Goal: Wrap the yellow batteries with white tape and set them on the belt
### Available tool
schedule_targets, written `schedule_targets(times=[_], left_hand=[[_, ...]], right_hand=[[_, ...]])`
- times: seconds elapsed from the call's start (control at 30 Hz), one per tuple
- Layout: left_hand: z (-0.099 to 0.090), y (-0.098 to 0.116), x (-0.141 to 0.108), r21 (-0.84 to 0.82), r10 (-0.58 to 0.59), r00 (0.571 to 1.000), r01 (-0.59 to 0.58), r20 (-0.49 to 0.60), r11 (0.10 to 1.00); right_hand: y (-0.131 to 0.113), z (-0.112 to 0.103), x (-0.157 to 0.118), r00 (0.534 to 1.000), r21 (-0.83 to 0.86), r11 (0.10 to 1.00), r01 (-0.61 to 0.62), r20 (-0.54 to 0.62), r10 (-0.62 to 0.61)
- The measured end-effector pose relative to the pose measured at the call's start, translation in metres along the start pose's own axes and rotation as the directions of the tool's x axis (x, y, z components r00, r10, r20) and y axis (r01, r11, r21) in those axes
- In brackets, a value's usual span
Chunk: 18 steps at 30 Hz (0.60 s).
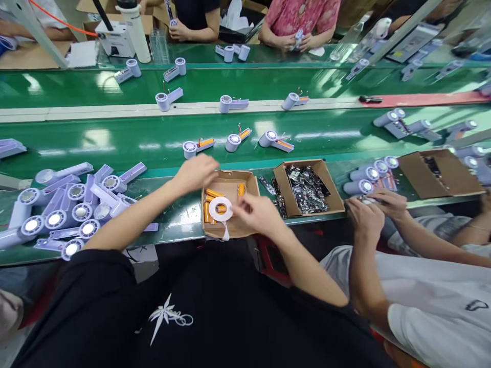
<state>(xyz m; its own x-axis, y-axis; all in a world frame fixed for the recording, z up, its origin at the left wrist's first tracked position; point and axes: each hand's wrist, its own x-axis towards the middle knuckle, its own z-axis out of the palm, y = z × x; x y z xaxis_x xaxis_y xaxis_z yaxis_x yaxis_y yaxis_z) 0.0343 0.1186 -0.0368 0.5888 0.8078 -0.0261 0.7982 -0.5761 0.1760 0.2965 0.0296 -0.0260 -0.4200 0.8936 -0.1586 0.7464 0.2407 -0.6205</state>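
A far green belt [215, 84] and a near green belt [141, 130] are parted by a pale rail [115, 110], and both are streaked with white light. The line is crossed by 2 slanting metal posts [36, 33], and a red strip [425, 100] is laid at the right. Cardboard [23, 57] is seen behind, and a red seat [282, 277] is half hidden below the near worktop [180, 225].

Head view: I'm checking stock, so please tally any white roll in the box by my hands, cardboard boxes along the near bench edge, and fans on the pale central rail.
White roll: 1
Cardboard boxes: 3
Fans on the rail: 3
Total: 7
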Motion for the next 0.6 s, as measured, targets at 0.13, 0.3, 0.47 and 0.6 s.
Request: schedule_targets(times=[0.13, 0.3, 0.47, 0.6], left_hand=[[0.018, 0.054, -0.052, -0.141, 0.348, 0.915, -0.324, 0.204, 0.935], [0.011, 0.067, -0.065, -0.115, 0.246, 0.960, -0.231, 0.135, 0.966], [-0.006, 0.071, -0.101, -0.131, 0.097, 0.988, -0.112, -0.118, 0.985], [0.013, 0.067, -0.131, -0.069, -0.040, 0.968, 0.024, -0.249, 0.997]], right_hand=[[-0.008, 0.045, -0.055, 0.990, -0.055, 0.995, -0.087, 0.109, 0.093], [-0.004, 0.047, -0.063, 0.994, 0.228, 0.972, 0.064, -0.104, -0.041], [-0.009, 0.034, -0.078, 0.935, 0.360, 0.877, 0.317, -0.275, -0.226], [-0.018, 0.035, -0.075, 0.904, 0.393, 0.814, 0.427, -0.176, -0.390]])
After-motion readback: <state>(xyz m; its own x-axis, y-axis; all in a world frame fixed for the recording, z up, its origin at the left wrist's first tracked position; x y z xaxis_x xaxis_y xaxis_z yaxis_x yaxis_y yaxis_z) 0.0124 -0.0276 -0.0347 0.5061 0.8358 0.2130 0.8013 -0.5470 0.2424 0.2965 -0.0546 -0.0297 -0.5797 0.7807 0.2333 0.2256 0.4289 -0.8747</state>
